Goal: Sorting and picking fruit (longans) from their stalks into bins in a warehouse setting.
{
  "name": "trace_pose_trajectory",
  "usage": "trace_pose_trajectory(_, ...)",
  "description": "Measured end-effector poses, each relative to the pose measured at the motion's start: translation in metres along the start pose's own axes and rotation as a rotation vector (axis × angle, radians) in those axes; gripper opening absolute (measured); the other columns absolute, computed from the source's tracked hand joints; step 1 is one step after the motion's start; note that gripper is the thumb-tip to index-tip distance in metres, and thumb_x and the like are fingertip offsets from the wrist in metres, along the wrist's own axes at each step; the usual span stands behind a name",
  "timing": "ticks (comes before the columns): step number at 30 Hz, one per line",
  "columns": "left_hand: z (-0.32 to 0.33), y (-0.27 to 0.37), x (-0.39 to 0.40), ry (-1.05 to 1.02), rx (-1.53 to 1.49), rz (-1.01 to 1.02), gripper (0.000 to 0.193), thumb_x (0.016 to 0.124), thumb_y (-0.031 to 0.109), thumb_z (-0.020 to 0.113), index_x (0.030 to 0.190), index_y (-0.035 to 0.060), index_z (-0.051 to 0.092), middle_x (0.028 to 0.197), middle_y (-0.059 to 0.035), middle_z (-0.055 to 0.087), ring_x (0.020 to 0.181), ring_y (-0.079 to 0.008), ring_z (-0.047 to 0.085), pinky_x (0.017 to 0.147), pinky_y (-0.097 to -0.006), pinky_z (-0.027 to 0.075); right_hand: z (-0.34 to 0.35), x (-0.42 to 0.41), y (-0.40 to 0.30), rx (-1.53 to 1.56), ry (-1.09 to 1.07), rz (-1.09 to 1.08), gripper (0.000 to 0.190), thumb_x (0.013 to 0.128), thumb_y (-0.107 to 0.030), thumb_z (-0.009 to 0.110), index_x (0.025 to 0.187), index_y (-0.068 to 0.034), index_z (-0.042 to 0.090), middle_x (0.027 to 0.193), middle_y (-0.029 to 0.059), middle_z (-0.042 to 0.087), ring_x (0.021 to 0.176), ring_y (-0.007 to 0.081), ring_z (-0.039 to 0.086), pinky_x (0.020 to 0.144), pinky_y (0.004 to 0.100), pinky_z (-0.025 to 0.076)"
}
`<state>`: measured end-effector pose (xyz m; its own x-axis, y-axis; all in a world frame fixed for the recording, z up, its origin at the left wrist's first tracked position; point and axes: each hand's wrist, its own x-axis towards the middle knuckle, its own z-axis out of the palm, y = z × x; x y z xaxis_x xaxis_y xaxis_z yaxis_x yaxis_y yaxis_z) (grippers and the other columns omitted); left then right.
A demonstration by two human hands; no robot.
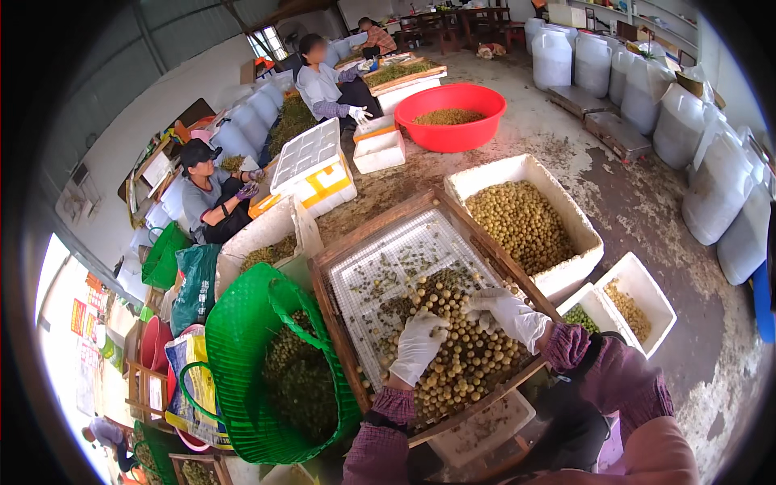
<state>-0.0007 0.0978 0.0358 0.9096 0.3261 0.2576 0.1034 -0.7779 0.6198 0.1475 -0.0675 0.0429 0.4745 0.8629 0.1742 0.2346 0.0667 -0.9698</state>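
My left hand (419,347), in a white glove, rests among small round yellow-brown fruits (451,376) on a wood-framed mesh screen (379,242). Its fingers are curled, and whether they grip a fruit is hidden. Across the pile, my gloved right hand (504,312) reaches in from the right with bent fingers over the fruits. Its fingertips touch the heap, but I cannot make out anything held. Dark bits of stem and tiny green fruits (388,273) lie scattered over the mesh beyond my hands.
Left of the screen stands a green basket (242,339) of stemmed fruit. A foam box (582,254) of loose fruits adjoins its right side, with smaller foam boxes (658,309) nearer me. Farther off are a red tub (448,142) and seated people (209,188). Large white drums (718,188) line the right wall.
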Motion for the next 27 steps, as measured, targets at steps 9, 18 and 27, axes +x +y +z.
trace_pose_trajectory(9,-0.013,-0.033,-0.058,-0.264,0.123,-0.220,0.010,0.076,0.013,0.066,0.085,0.0088,0.062,0.098,-0.0137,0.059,0.085,-0.0341,0.059,0.073,-0.0428,0.049,-0.025,-0.006,-0.021,0.340,0.010,0.570,0.019,0.087,-0.022,0.065,0.091,-0.005,0.068,0.078,0.0012,0.065,0.063,0.0091,0.059,0.054,0.0221,0.046)
trace_pose_trajectory(18,-0.020,0.013,-0.063,-0.034,0.173,-0.025,0.017,0.078,0.012,0.067,0.095,0.0113,0.066,0.108,-0.0132,0.059,0.101,-0.0358,0.055,0.087,-0.0404,0.046,0.017,-0.025,-0.007,-0.595,-0.585,0.232,0.018,0.079,-0.019,0.060,0.092,-0.007,0.065,0.075,0.0081,0.064,0.066,0.0245,0.063,0.060,0.0364,0.050)
trace_pose_trajectory(27,-0.031,0.031,-0.095,-0.423,0.307,-0.184,0.014,0.080,0.018,0.067,0.093,0.0142,0.068,0.118,-0.0150,0.057,0.109,-0.0379,0.052,0.092,-0.0451,0.042,0.034,-0.047,0.006,-0.679,-0.578,-0.197,0.030,0.069,-0.013,0.058,0.098,-0.013,0.067,0.079,0.0112,0.066,0.077,0.0338,0.064,0.063,0.0461,0.049)
